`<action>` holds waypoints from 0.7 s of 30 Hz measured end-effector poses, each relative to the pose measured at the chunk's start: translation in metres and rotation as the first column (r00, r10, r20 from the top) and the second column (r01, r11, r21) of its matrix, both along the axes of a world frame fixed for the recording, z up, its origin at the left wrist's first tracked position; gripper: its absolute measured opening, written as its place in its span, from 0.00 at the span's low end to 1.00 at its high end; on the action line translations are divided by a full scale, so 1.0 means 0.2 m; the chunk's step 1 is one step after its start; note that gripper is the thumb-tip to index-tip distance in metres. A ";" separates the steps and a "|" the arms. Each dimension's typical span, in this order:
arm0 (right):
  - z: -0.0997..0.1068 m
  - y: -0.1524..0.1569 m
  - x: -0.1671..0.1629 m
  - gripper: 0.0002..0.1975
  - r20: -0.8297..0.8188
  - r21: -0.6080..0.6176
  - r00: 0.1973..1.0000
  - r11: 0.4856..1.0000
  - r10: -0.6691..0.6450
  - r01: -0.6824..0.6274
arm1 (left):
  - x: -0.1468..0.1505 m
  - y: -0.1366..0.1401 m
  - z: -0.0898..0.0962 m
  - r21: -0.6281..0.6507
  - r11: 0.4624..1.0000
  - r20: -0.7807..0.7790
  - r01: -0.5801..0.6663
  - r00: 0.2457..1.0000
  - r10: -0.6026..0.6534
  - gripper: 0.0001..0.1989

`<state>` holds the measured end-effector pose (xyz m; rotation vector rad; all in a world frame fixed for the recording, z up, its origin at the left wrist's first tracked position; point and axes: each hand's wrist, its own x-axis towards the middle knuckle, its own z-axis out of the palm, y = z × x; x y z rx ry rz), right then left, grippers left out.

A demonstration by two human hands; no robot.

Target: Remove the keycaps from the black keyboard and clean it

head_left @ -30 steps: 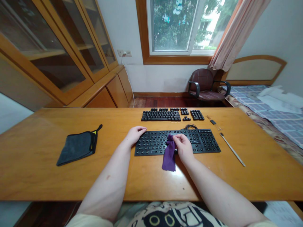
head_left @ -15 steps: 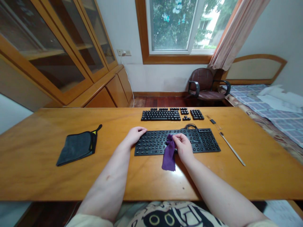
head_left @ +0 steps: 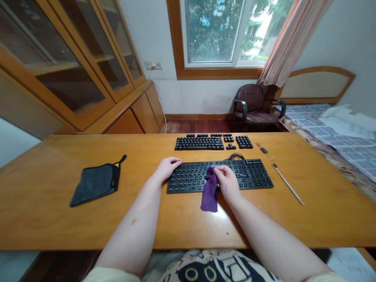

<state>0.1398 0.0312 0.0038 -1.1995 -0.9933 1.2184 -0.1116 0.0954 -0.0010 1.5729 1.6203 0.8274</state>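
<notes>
A black keyboard (head_left: 258, 177) with its keycaps off lies flat on the table before me. My left hand (head_left: 168, 168) grips its upper left corner, thumb side over the top edge. Pinched in the fingers of my right hand (head_left: 228, 181) is a purple cloth (head_left: 209, 196), pressed onto the middle of the keyboard. The cloth's lower end hangs over the front edge onto the wood. Behind the keyboard, the removed keycaps (head_left: 199, 143) are laid out in keyboard order. What lies under the cloth and my right fingertips is hidden.
A folded dark grey cloth (head_left: 95, 183) lies at the left on the wooden table (head_left: 141, 152). To the right are a thin brush (head_left: 288, 185) and a small wire keycap puller (head_left: 264, 150). A coiled cable (head_left: 236, 156) sits behind the keyboard. Beyond stands a brown chair (head_left: 253, 102).
</notes>
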 end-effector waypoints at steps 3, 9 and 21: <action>0.00 0.00 0.00 0.14 0.002 0.003 1.000 1.000 0.002 -0.002 | 0.00 0.00 0.00 0.009 1.000 -0.009 0.007 1.000 -0.007 0.13; -0.01 0.00 0.00 0.15 0.009 0.019 1.000 1.000 -0.001 0.001 | -0.01 0.01 -0.01 0.015 1.000 -0.036 0.022 0.999 -0.021 0.13; 0.02 0.00 0.00 0.13 -0.023 0.001 1.000 1.000 0.007 -0.007 | 0.00 -0.01 0.02 0.052 0.995 -0.106 0.082 0.991 -0.076 0.11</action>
